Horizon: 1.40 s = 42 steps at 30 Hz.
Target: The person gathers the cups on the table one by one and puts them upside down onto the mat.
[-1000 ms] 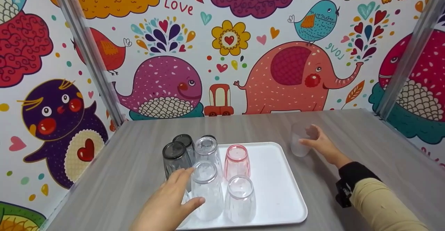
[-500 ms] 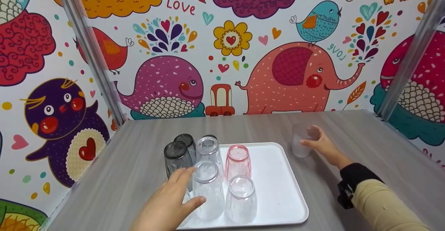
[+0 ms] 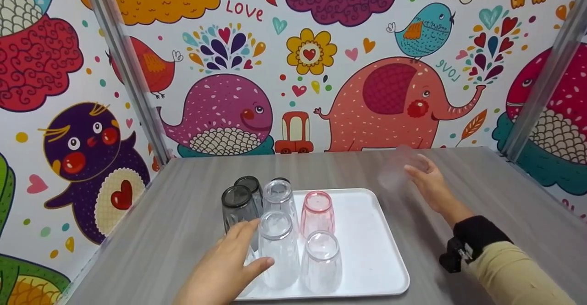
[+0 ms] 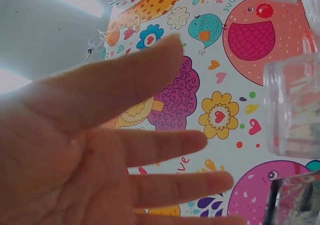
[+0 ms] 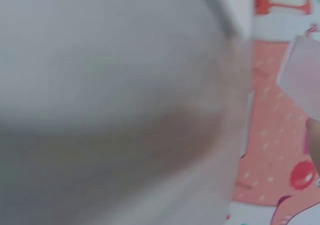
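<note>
My right hand holds a frosted clear cup above the table, right of the white tray. The cup is blurred and tilted; in the right wrist view its edge shows at the right side. My left hand is at the tray's left, its fingers straight and spread, holding nothing. Just beyond its fingertips stands an upside-down clear glass. Beside that are another clear glass, a pink glass, a taller clear glass and a smoky grey glass, all upside down.
A second smoky glass stands behind the first, and a dark rim peeks out behind the taller clear glass. The grey table ends at a cartoon-printed wall. Metal posts stand at its corners.
My right hand has lifted the cup, which stood upright on the table, and tipped it. My left hand keeps its place by the glasses. The whole head view has shifted slightly.
</note>
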Each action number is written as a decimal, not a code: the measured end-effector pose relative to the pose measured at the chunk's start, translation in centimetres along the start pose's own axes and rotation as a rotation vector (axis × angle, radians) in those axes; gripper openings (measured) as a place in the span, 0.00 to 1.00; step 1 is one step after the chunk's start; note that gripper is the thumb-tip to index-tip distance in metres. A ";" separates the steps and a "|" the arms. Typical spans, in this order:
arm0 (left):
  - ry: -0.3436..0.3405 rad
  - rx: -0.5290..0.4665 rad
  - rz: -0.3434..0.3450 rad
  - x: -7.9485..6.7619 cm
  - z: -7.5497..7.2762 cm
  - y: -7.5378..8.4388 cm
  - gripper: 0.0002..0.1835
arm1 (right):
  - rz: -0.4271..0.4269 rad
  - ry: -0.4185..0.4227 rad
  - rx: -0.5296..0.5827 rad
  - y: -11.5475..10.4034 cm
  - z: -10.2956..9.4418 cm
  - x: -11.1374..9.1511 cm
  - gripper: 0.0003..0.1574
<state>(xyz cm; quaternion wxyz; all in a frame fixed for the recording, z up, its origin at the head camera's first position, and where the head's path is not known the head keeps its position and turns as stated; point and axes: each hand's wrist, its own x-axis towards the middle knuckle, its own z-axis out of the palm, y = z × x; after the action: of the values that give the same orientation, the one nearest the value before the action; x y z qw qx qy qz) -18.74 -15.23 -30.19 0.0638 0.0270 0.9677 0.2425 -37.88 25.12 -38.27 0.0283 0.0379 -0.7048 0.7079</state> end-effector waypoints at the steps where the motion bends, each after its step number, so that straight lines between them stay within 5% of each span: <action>1: -0.002 0.002 -0.001 -0.1 0.0 0.1 0.42 | -0.002 0.005 0.069 -0.4 0.3 -0.2 0.53; 9: -0.012 -0.065 0.092 -0.3 0.4 0.4 0.40 | -0.035 -0.023 0.676 -1.7 2.6 -2.4 0.31; 18: -0.008 -0.035 0.312 1.0 0.1 2.6 0.36 | 0.046 -0.051 1.264 -0.7 4.0 -3.4 0.38; 22: 0.017 0.020 0.395 2.3 -0.8 5.1 0.34 | 0.041 -0.086 1.346 -0.4 4.2 -3.5 0.30; 31: 0.022 0.069 0.368 6.4 -1.6 12.0 0.35 | 0.045 -0.100 1.437 -1.4 5.7 -4.6 0.31; 36: 0.062 -0.042 0.340 9.0 -0.2 14.2 0.40 | 0.063 -0.127 1.382 -2.4 7.9 -6.2 0.33; 42: 0.074 -0.202 0.380 11.2 1.9 15.0 0.44 | 0.012 -0.211 1.378 -3.3 10.4 -7.5 0.40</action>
<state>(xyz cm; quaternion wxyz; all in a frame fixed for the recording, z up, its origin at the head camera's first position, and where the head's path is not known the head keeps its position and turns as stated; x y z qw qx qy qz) -29.21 -0.20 -25.98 -0.0164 0.1935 0.9177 0.3466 -30.00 14.84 -35.62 -0.0747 0.1121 -0.0941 0.9864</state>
